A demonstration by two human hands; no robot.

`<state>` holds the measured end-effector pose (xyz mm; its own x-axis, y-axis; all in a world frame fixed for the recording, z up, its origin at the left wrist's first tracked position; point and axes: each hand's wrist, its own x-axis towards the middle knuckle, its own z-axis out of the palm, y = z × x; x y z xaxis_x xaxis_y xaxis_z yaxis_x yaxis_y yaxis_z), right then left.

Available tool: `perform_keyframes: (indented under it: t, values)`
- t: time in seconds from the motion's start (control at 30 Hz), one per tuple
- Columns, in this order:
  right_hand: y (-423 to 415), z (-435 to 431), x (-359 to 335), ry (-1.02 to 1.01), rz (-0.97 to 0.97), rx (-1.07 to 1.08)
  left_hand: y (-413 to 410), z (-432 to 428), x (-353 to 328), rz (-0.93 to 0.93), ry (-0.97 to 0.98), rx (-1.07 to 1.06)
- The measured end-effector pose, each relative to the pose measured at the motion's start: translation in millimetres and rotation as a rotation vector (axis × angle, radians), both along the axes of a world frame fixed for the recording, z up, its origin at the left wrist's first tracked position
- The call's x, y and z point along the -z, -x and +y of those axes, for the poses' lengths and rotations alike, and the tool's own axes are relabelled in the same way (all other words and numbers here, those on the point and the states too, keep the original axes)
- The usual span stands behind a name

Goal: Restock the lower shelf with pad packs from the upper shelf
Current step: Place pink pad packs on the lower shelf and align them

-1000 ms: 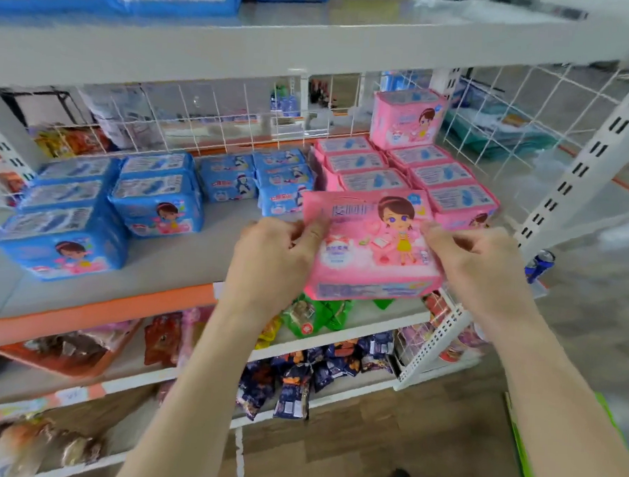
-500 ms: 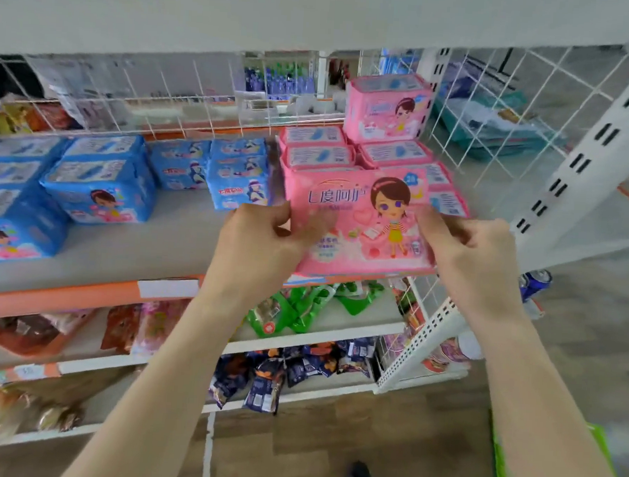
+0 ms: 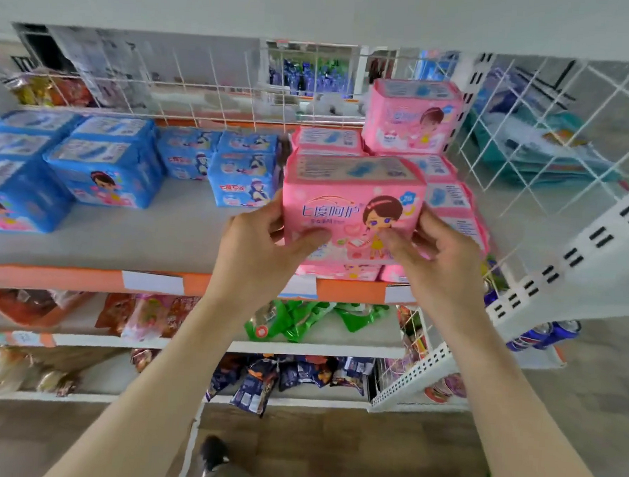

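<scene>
Fingers of my left hand and my right hand curl round one pink pad pack, thumbs on its front. It is upright over the front of the pink stack; whether it rests there I cannot tell. From the left, the grey shelf carries at least four large blue packs, four smaller blue packs, then the pink ones, with one top pack standing at the back. A white wire grid backs the shelf, and a wood floor lies below.
</scene>
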<state>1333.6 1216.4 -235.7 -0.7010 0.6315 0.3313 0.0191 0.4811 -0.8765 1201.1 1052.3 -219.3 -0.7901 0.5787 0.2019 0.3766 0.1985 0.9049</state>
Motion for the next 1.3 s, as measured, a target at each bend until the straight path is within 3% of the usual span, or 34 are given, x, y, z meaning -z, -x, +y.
perform_keyframes:
  t: [0.2,0.53,0.9,1.3]
  values:
    - [49.5,0.7,4.9,-0.093,0.007,0.041,60.8,5.4,10.2,0.073,0.014,0.049]
    - [136.3,23.0,12.4,-0.337,-0.213,0.177,161.1,28.4,29.1,0.177,0.088,0.063]
    - [188.1,90.9,-0.8,-0.339,-0.273,0.233,207.9,102.7,34.1,0.475,0.185,0.048]
    - [214.1,139.1,2.2,-0.487,-0.398,0.382,223.6,151.8,33.3,0.493,0.253,-0.011]
